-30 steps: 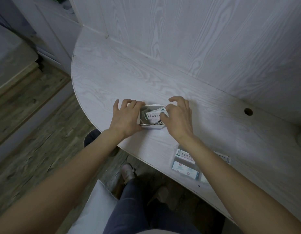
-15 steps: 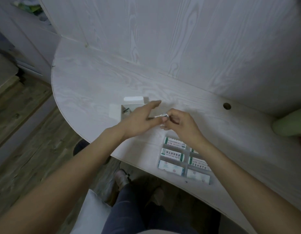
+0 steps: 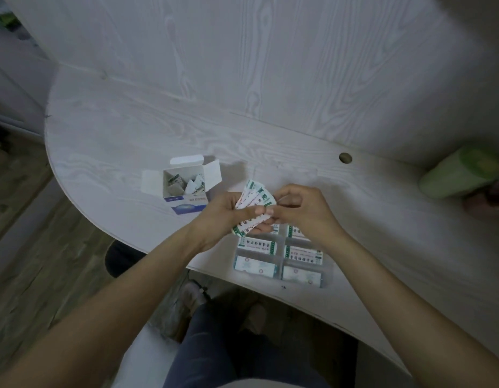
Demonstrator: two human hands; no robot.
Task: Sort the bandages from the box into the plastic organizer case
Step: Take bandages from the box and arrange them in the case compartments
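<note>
A small white and blue bandage box (image 3: 184, 187) stands open on the table with several loose bandages inside. My left hand (image 3: 226, 217) holds a fanned bunch of green-and-white wrapped bandages (image 3: 255, 203) just above the far end of the clear plastic organizer case (image 3: 280, 257). My right hand (image 3: 301, 211) pinches the bunch from the right side. The case lies near the table's front edge, and its visible compartments hold wrapped bandages. Its far compartments are partly hidden by my hands.
The white wood-grain table (image 3: 130, 130) has a curved front edge and a cable hole (image 3: 345, 157) near the back wall. A pale green object (image 3: 461, 175) lies at the far right. My knees and the floor show below the table edge.
Both hands left the box and moved right to above the organizer case. They now hold a fanned bunch of bandages between them. The camera view shifted right too.
</note>
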